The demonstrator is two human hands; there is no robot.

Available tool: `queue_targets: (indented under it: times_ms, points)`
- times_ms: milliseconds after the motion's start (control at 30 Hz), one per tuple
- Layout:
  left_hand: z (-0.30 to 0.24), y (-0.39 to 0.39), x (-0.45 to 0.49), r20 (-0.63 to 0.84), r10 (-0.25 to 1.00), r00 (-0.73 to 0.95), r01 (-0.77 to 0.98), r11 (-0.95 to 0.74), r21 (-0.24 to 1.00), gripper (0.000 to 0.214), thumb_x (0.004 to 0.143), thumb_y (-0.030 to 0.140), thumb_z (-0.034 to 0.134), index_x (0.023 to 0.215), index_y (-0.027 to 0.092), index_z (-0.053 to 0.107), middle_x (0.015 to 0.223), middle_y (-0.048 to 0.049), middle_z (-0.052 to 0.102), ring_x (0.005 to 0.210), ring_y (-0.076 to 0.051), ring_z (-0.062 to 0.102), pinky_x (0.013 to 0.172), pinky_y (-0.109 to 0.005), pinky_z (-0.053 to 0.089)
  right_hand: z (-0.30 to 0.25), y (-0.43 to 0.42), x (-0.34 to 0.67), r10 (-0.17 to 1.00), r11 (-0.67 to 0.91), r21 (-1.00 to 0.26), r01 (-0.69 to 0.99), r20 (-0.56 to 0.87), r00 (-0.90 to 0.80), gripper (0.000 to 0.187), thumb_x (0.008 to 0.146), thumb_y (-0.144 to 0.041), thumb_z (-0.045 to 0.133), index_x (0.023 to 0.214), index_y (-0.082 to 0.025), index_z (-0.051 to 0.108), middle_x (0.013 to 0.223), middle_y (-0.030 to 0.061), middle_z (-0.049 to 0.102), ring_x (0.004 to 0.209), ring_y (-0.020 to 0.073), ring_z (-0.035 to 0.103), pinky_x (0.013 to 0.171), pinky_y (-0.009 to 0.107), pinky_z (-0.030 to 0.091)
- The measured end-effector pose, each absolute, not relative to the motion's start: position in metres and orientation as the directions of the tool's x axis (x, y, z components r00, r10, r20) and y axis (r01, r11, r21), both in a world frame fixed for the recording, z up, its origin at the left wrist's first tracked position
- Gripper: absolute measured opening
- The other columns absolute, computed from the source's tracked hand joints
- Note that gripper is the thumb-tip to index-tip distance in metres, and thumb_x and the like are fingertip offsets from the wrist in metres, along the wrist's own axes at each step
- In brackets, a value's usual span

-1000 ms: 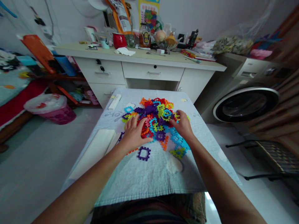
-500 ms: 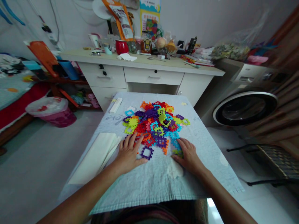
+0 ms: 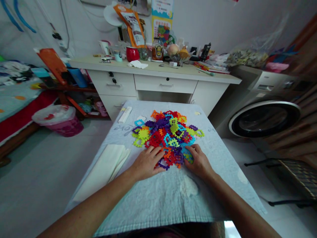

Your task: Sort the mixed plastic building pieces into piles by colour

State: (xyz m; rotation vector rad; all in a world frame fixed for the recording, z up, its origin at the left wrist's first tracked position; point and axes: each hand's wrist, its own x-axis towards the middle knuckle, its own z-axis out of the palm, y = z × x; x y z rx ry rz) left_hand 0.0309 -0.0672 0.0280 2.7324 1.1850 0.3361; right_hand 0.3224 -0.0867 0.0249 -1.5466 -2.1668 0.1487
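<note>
Tiles of notched, interlocking plastic (image 3: 168, 138) lie in one loose heap in the middle of the cloth-covered tabletop (image 3: 218, 165), with both of my grips against its near side. My left grip (image 3: 146, 163) is spread, thumb apart from the fingers, fingertips on the front left edge of the heap. My right grip (image 3: 199, 163) is also apart, its fingers and thumb curved around the front right edge; I cannot tell whether any tile is pinched there. I judge the hands are set low on opposite sides because the tiles are thin and slip over one another, and curved palms would keep the edge from spreading. The folded off-white sheet (image 3: 104, 168) and the slim white box (image 3: 125, 115) probably lie at the left to leave the middle to the tiles.

Counting, I have two grips, one heap, one sheet and one box. The tiles overlap too much for me to number them, but I make out at least five colours: red, orange, purple, light blue and yellow-green. On the rear tabletop (image 3: 158, 70) I count one red mug (image 3: 132, 54) and one brown labelled jar (image 3: 158, 49); beside it stands one washing machine (image 3: 264, 119).
</note>
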Motion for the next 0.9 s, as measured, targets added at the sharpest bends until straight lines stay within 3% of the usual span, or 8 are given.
queue_targets:
  times_ms: [133,267,400,533,633,700,900]
  points:
    - [0.032,-0.057,0.045,0.25,0.726,0.641,0.676,-0.688,0.263,0.045,0.095,0.047,0.046,0.131,0.022,0.055,0.129,-0.0094,0.06,0.114,-0.025,0.054,0.099,-0.04,0.046,0.042,-0.055,0.307,0.878,0.423,-0.405,0.811,0.404,-0.256,0.043,0.079,-0.029,0.061,0.121,-0.022,0.059,0.117,0.0104,0.053,0.105,0.0248,0.059,0.093,0.039,0.052]
    - [0.041,-0.031,0.06,0.358,0.787,0.502,0.738,-0.606,0.298,0.03,0.091,0.029,0.053,0.119,0.022,0.059,0.12,-0.0084,0.061,0.11,-0.026,0.054,0.097,-0.041,0.046,0.062,-0.011,0.285,0.867,0.398,-0.434,0.808,0.466,-0.177,0.036,0.082,-0.033,0.063,0.115,-0.02,0.062,0.113,0.0118,0.056,0.104,0.0255,0.059,0.095,0.04,0.049]
    - [0.05,0.005,0.067,0.464,0.851,0.248,0.802,-0.449,0.394,0.046,0.08,0.03,0.065,0.123,0.02,0.054,0.122,-0.0115,0.055,0.118,-0.028,0.051,0.104,-0.043,0.042,0.072,0.03,0.278,0.869,0.37,-0.421,0.828,0.473,-0.147,0.044,0.081,-0.043,0.067,0.118,-0.019,0.064,0.118,0.0136,0.059,0.112,0.0298,0.054,0.101,0.045,0.043]
    - [0.058,0.038,0.066,0.309,0.931,0.193,0.816,-0.327,0.477,0.087,0.067,0.049,0.076,0.139,0.016,0.041,0.142,-0.0176,0.044,0.133,-0.035,0.043,0.111,-0.046,0.036,0.063,0.049,0.302,0.902,0.179,-0.432,0.884,0.432,0.029,0.052,0.086,-0.054,0.059,0.123,-0.019,0.063,0.133,0.0166,0.053,0.123,0.0338,0.048,0.103,0.049,0.038]
    - [0.065,0.054,0.067,0.094,0.948,0.304,0.799,-0.307,0.518,0.086,0.07,0.051,0.073,0.141,0.016,0.04,0.14,-0.0173,0.051,0.129,-0.033,0.05,0.108,-0.041,0.039,0.042,0.052,0.327,0.917,-0.041,-0.442,0.896,0.34,0.209,0.057,0.089,-0.058,0.052,0.127,-0.017,0.062,0.132,0.0191,0.054,0.124,0.0356,0.048,0.102,0.05,0.036]
    - [0.067,0.06,0.071,0.044,0.94,0.337,0.798,-0.31,0.517,0.084,0.07,0.048,0.073,0.142,0.018,0.041,0.138,-0.0164,0.055,0.126,-0.033,0.054,0.105,-0.04,0.042,0.026,0.051,0.339,0.924,-0.107,-0.447,0.888,0.284,0.254,0.058,0.09,-0.059,0.048,0.127,-0.016,0.062,0.127,0.0186,0.059,0.121,0.0344,0.051,0.101,0.049,0.037]
    - [0.065,0.064,0.097,0.14,0.908,0.395,0.736,-0.404,0.543,0.068,0.073,0.028,0.071,0.138,0.023,0.049,0.126,-0.0096,0.064,0.112,-0.026,0.063,0.098,-0.034,0.047,-0.001,0.052,0.351,0.929,0.08,-0.485,0.871,0.354,0.112,0.052,0.091,-0.056,0.042,0.115,-0.018,0.067,0.122,0.0128,0.066,0.114,0.0283,0.055,0.105,0.044,0.034]
